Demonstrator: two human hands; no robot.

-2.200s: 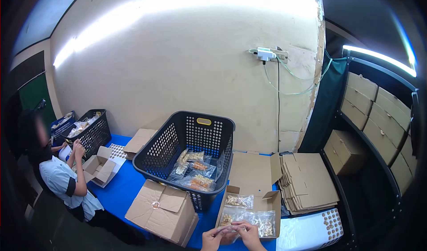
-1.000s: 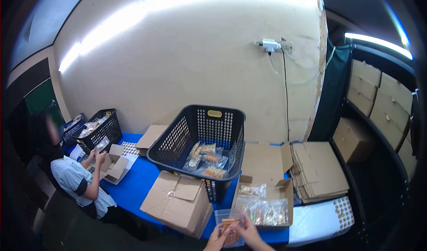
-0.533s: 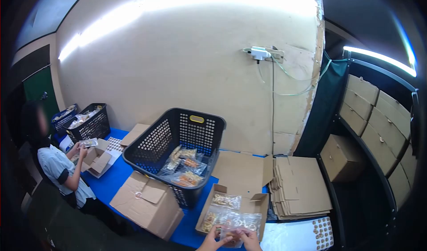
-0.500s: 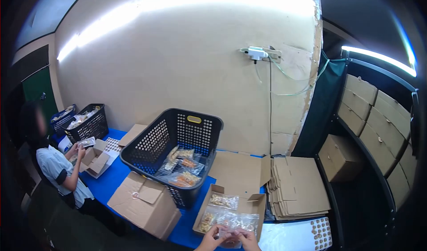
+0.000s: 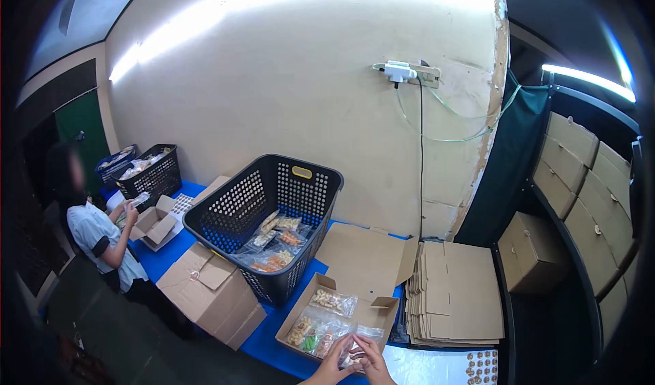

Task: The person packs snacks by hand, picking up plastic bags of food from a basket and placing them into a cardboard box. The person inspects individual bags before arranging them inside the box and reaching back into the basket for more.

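My left hand and my right hand are closed on a clear plastic bag between them, fingertips close together. What the bag contains is mostly hidden by my fingers. Both hands are at the near edge of an open cardboard box with its lid folded back. Inside it lie several clear snack bags: a pale one at the back, a yellowish one on the left, and one with green content beside it.
A black perforated basket holding snack bags stands behind. Left of it is a closed carton. Flattened cardboard is stacked right, near a sticker sheet. A co-worker handles a bag at far left. Shelved boxes stand right.
My fingers have drawn closer around the bag, and more of the bags in the box now show, including the green one. The whole view has shifted slightly.
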